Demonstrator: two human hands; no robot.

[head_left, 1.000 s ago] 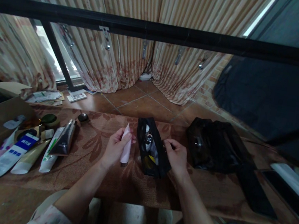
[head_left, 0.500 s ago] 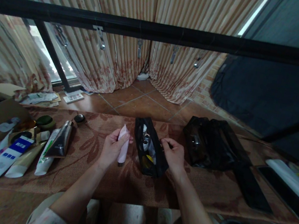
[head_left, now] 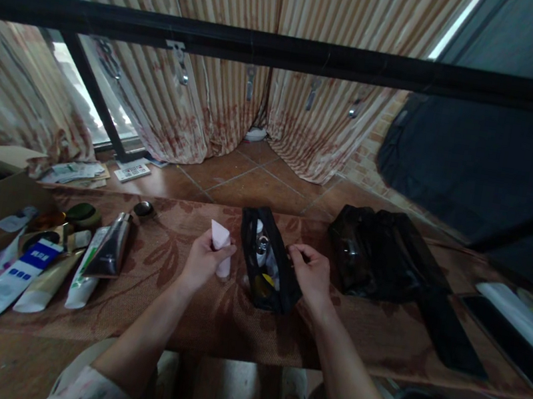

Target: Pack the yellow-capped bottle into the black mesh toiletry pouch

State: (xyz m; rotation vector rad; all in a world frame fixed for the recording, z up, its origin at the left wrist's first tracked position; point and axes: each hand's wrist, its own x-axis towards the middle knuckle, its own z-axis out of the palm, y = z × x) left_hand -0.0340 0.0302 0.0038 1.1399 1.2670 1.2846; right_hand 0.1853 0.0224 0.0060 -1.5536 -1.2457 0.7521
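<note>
The left hand (head_left: 200,262) is closed round a pink tube (head_left: 219,240), fingers wrapped about its lower half, the flat crimped end sticking up. Half a second ago the tube hung nearly straight with its cap down. Now it looks shorter and tipped over, probably with the cap end swung away from the camera, though the angle is hard to read. It sits just beside the mouth of the black pouch (head_left: 272,298), not inside it. The right hand (head_left: 313,279) has kept its place, thumb and forefinger pinched on the pouch's near rim, the mouth held open, small bottles (head_left: 261,247) showing within. Pouch and hands are over the patterned table (head_left: 226,328) – spare tubes (head_left: 98,254) lie well to the left, a second black bag (head_left: 379,254) to the right
</note>
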